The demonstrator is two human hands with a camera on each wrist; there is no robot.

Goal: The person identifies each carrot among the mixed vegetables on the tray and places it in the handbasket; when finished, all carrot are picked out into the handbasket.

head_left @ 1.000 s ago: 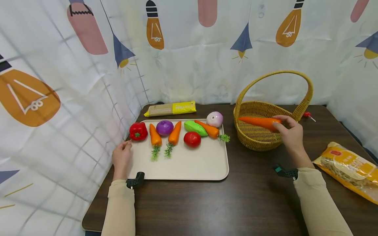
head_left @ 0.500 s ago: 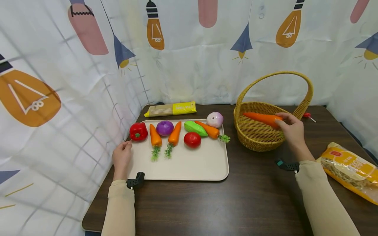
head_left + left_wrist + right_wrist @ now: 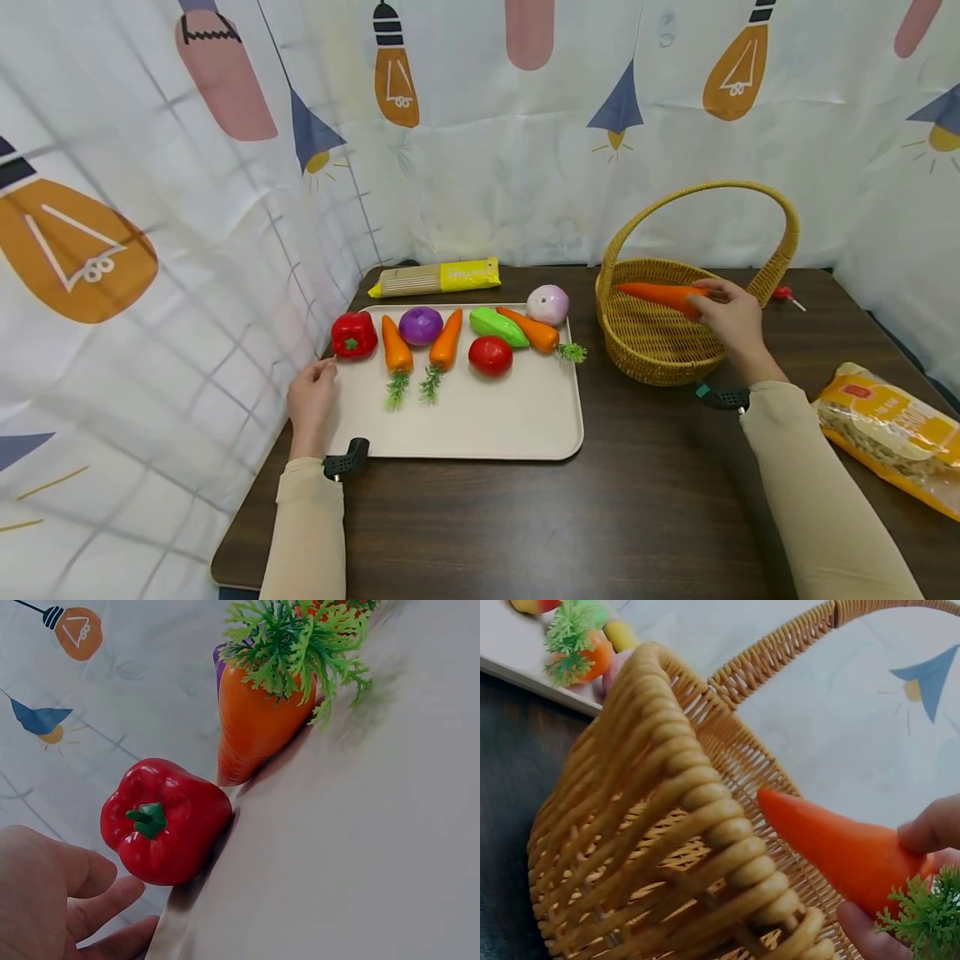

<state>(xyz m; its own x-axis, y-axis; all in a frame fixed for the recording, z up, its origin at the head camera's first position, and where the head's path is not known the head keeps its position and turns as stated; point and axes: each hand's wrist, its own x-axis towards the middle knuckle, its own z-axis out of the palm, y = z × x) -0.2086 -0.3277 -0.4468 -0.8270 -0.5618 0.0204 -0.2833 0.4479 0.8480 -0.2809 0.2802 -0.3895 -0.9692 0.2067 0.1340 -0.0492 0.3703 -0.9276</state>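
While, in the head view, the right hand (image 3: 733,325) pinches a carrot (image 3: 651,293) over the basket (image 3: 660,372), tip toward that hand's left, I see the left hand (image 3: 311,402) at the tray's (image 3: 465,425) edge. Left wrist: fingers loose, red pepper (image 3: 176,844) just past the thumb. Right wrist: grip near the carrot's leafy end, basket rim left of the hand.

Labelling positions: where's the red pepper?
Head view, left: the red pepper sits at the left edge of the tray, just beyond the left hand and left of a carrot.

L hand (image 3: 60,900) nr red pepper (image 3: 172,825) (green stem (image 3: 150,820)) at tray rim (image 3: 174,919); carrot (image 3: 262,720) w/ leafy top (image 3: 292,649) beyond.
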